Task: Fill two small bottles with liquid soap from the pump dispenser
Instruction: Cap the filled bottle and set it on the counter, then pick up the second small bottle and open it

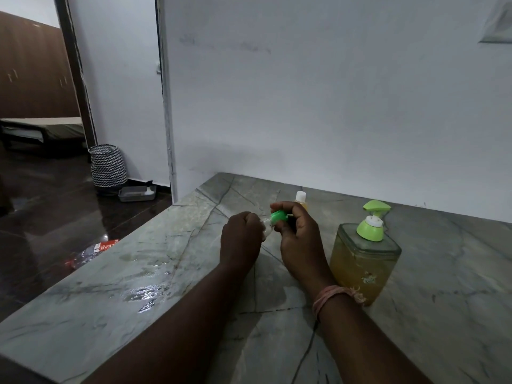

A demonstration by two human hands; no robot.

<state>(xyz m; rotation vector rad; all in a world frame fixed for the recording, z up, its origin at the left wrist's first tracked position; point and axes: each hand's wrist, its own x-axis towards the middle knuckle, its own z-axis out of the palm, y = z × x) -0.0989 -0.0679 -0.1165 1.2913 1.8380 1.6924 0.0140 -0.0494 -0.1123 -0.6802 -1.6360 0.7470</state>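
I am curling my left hand (pixel 242 236) around the body of a small clear bottle (pixel 266 228), keeping it tipped sideways so its neck is pointing toward my other hand; most of it is hidden inside my fist, so I cannot tell how full it is. My right hand (pixel 297 236) is pinching the bottle's green cap (pixel 279 216) between thumb and fingertips, a grip suited to twisting, though I cannot tell whether I am loosening or tightening it. I am holding the pair just above the counter (pixel 194 286), probably so any drip is landing on the stone. At about one o'clock from my hands, a second small bottle (pixel 301 200) with a white cap is standing upright near the wall, showing yellowish liquid, so I am judging that one already filled. At three o'clock, just beside my right wrist, the pump dispenser (pixel 365 253) is standing with its green nozzle up and amber soap inside, close enough to reach. Wet patches (pixel 146 293) are glistening at eight o'clock.
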